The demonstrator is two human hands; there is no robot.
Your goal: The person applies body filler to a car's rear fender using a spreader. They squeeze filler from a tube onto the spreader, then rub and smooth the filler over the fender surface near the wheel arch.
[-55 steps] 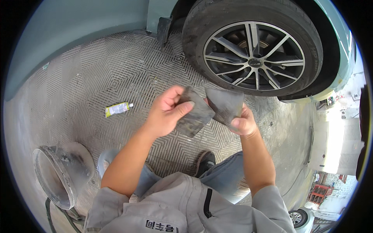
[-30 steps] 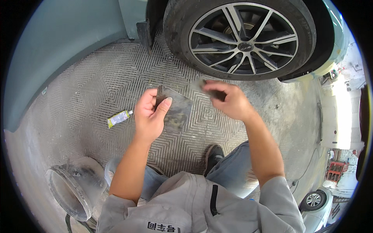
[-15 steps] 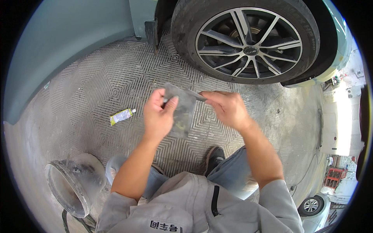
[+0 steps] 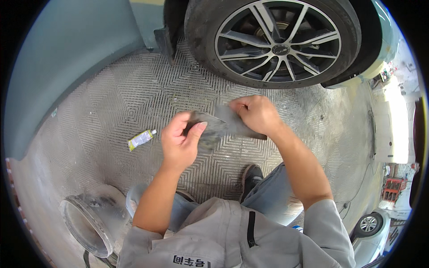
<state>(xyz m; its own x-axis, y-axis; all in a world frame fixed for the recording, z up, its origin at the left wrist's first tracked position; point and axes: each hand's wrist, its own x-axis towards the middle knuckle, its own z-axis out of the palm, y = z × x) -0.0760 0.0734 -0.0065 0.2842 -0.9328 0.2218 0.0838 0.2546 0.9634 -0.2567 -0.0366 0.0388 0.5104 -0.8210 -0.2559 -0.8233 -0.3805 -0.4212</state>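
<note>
My left hand [image 4: 179, 142] is closed on a thin, dark grey flat plate [image 4: 209, 142], thumb on top and fingers behind. A yellowish smear shows faintly on the plate. In my right hand [image 4: 259, 115], fingers curled and back of the hand up, is a flat grey scraper [image 4: 243, 127], blurred by motion. The scraper's edge meets or nearly meets the plate between my hands; I cannot tell which. Left of my left hand, a white and yellow squeeze tube [image 4: 141, 139] with a white cap lies on the floor.
A car wheel [image 4: 280, 50] stands just ahead, with a grey-blue body panel [image 4: 80, 49] at far left. A dusty bucket [image 4: 89, 225] lies tilted at lower left. My shoe [image 4: 251, 178] is on the ribbed floor [image 4: 134, 98]. Another car and a red crate [image 4: 393, 190] are at far right.
My right hand has turned, and the scraper now shows its flat side and points lower right. The plate in my left hand has tilted flatter. The whole view has shifted slightly.
</note>
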